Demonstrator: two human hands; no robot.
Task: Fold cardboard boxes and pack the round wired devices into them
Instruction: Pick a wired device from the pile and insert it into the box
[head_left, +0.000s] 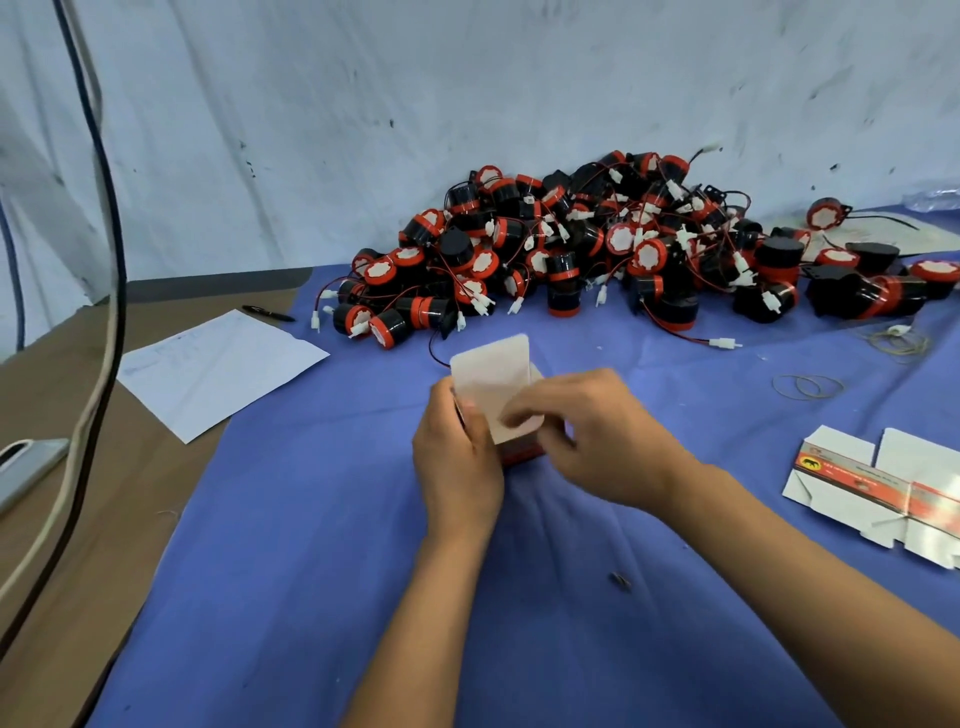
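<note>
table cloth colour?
Blue-purple cloth, plain, no pattern; head view, the only one.

Two bare forearms are showing, with no sleeves, watch or rings reaching toward the fingers. The left hand (457, 457) and right hand (597, 441) are wearing no gloves.

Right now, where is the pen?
In the head view the pen lies far left on the brown table, just beyond the top corner of the white paper sheet and left of the blue cloth.
</note>
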